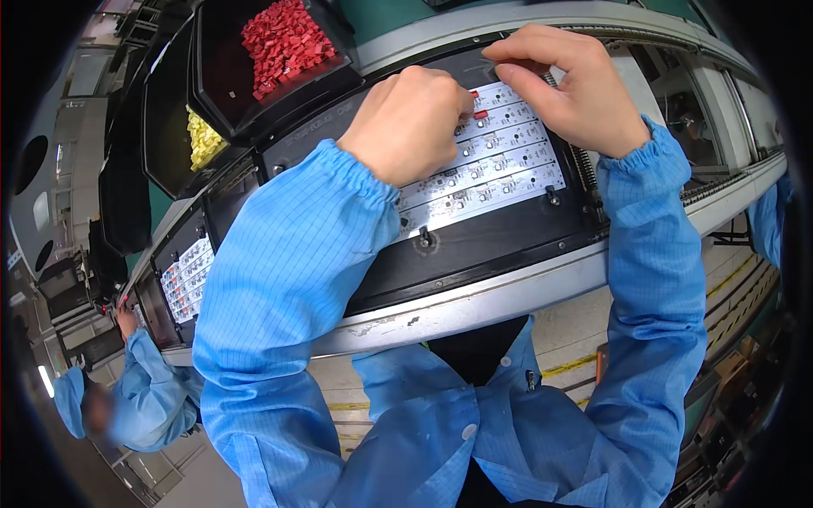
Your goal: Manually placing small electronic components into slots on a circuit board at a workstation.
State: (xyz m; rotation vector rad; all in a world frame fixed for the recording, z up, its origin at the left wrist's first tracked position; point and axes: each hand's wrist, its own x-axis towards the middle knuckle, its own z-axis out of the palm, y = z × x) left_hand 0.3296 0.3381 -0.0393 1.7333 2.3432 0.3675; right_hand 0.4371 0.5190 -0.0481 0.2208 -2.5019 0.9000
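A panel of white circuit board strips (pixel 508 161) lies in a black carrier tray (pixel 373 288) on the line in front of me. My left hand (pixel 411 123) reaches over the panel's left part, fingers curled down and closed. A small red part (pixel 474 95) shows right by its fingertips on the far strip; whatever is inside the fingers is hidden. One more red part (pixel 481 114) sits on the strip just nearer. At the panel's far right corner hovers my right hand (pixel 572 89), fingers bent, its thumb and index fingertips apart, nothing visible between them.
Beyond my left arm stand a black bin (pixel 212 68) of red parts and another black bin (pixel 169 161) of yellow parts. A metal rail (pixel 474 292) runs along the near side. Farther left, a second board panel (pixel 186 279) lies near a person in blue (pixel 157 389).
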